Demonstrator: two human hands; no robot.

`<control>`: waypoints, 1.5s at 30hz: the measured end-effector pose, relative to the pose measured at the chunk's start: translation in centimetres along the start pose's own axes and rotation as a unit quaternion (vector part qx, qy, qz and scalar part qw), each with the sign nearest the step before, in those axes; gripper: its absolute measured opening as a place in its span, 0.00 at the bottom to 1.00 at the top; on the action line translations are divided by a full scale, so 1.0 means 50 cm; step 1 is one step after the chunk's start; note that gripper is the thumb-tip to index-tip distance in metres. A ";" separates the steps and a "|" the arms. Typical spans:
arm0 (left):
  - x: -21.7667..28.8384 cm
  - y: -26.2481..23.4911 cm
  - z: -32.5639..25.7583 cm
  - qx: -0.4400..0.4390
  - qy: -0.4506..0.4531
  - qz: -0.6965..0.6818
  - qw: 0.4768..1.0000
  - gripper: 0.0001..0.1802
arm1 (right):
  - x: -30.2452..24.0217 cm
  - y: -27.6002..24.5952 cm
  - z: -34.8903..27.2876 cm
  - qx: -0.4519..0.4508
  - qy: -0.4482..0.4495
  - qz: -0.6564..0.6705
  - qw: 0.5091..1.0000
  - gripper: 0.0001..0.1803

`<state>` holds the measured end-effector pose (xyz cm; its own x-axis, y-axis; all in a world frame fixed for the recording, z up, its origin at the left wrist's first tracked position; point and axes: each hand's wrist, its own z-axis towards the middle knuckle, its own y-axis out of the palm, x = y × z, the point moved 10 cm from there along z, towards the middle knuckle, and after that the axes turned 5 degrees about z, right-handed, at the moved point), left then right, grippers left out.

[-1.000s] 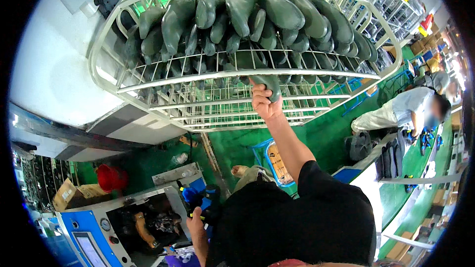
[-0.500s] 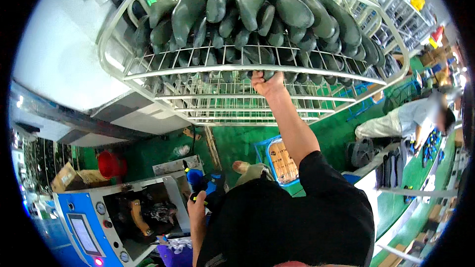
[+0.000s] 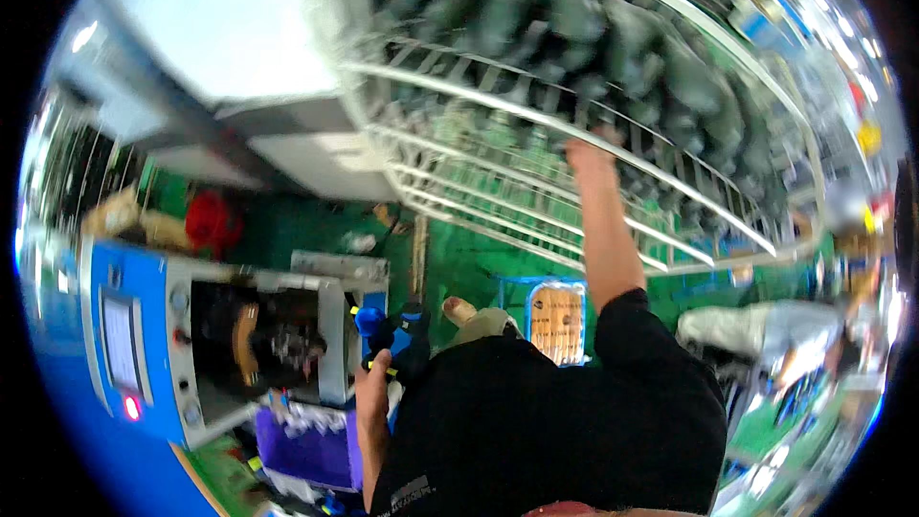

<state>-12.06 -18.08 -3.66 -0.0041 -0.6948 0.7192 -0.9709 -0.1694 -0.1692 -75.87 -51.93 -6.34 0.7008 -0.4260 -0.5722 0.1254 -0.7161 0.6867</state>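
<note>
A white wire rack (image 3: 536,113) stands ahead of me, its top tier crowded with dark, smooth, foot-shaped pieces (image 3: 574,14) that look like shoe lasts. My right arm stretches up to it. At the front rail my right hand (image 3: 593,146) is closed, smeared by motion; rail and blur hide what its fingers hold. Low on the left, my left hand (image 3: 375,381) is closed around a black-and-blue shoe upper (image 3: 378,335) with yellow tabs, held close to my body.
Left stands a blue machine (image 3: 153,345) with a screen and an open bay. A purple bin (image 3: 311,445) sits beside it, a red bucket (image 3: 211,222) beyond. A blue-framed crate (image 3: 557,325) lies below my right arm. Another person (image 3: 766,335) works at the right.
The view has turned, so the rack now slants down to the right and the machine appears higher. My right hand stays at the rack rail; my left still holds the shoe upper.
</note>
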 end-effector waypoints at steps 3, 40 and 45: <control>-0.090 -0.137 -0.027 0.047 0.076 -0.123 0.988 0.23 | -0.029 -0.009 0.067 -0.248 0.023 -0.148 0.957 0.20; -0.897 -0.666 -0.421 0.542 -0.185 0.275 0.772 0.20 | 0.731 -0.363 -1.497 -0.747 0.064 -0.642 -0.159 0.33; -0.896 -0.692 -0.435 0.521 -0.198 0.158 0.815 0.24 | 0.732 -0.324 -1.529 -0.779 0.087 -0.607 -0.129 0.32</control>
<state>16.50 34.09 -15.37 0.0625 -0.9550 0.2900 -0.2050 -0.2967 -0.9327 1.44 -13.67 -4.12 -0.5043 -0.6566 -0.5609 -0.3908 0.7527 -0.5298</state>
